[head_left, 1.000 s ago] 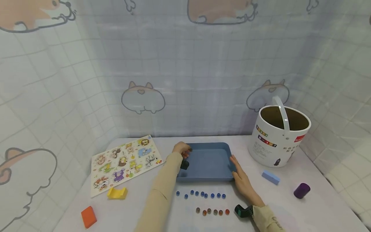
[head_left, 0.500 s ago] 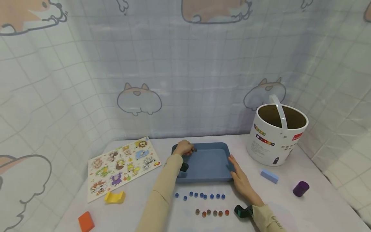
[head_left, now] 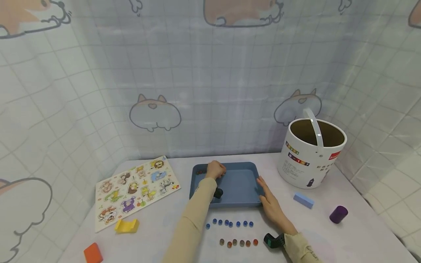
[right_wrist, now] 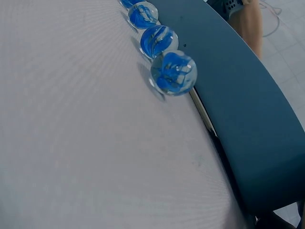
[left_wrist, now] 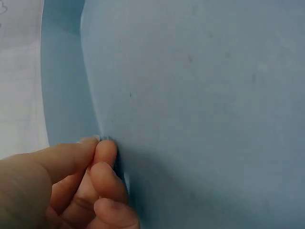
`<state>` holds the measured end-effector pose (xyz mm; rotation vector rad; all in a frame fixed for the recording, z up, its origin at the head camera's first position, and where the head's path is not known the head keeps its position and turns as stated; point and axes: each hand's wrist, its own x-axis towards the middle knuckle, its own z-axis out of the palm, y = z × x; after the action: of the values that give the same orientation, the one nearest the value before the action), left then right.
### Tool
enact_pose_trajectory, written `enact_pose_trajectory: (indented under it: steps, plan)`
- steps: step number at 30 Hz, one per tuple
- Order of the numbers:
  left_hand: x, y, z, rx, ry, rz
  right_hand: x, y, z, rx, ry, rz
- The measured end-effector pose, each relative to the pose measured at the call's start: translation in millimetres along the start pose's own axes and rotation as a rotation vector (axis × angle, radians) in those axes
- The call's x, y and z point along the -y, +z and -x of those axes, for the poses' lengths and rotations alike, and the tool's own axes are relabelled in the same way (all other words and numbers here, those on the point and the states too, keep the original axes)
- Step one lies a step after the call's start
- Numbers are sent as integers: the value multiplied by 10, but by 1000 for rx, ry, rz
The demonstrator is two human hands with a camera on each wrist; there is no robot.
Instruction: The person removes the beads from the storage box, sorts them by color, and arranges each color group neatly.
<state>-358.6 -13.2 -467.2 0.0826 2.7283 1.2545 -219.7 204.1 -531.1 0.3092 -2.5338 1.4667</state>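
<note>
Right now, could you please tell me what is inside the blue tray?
Small dark reddish balls, apparently marbles, show in the far left corner of the blue tray. The left hand and sleeve hide whatever lies under them.

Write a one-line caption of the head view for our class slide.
Left grip inside a blue tray, right grip at its edge, two rows of marbles in front.

Puzzle board (head_left: 138,193), yellow block (head_left: 126,227) and orange block (head_left: 93,253) are noted at left; bucket (head_left: 304,160), blue block (head_left: 304,200) and purple cylinder (head_left: 338,214) at right.
</note>
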Motion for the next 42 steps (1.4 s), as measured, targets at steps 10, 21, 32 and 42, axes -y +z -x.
enact_pose_trajectory:
  steps: [10, 21, 32, 42]
  plan:
    - [96, -86, -5, 181, -177, 91, 27, 10, 5, -14, -22, 22]
    - [102, -438, 330, 331, 18, 197, -1, 11, 9, -17, -54, 32]
    - [496, -666, 1393, 410, 133, 278, -2, -52, 0, 18, 0, 20]
    - [768, -329, 2064, 364, 131, 98, -17, -33, -7, 30, 15, 20]
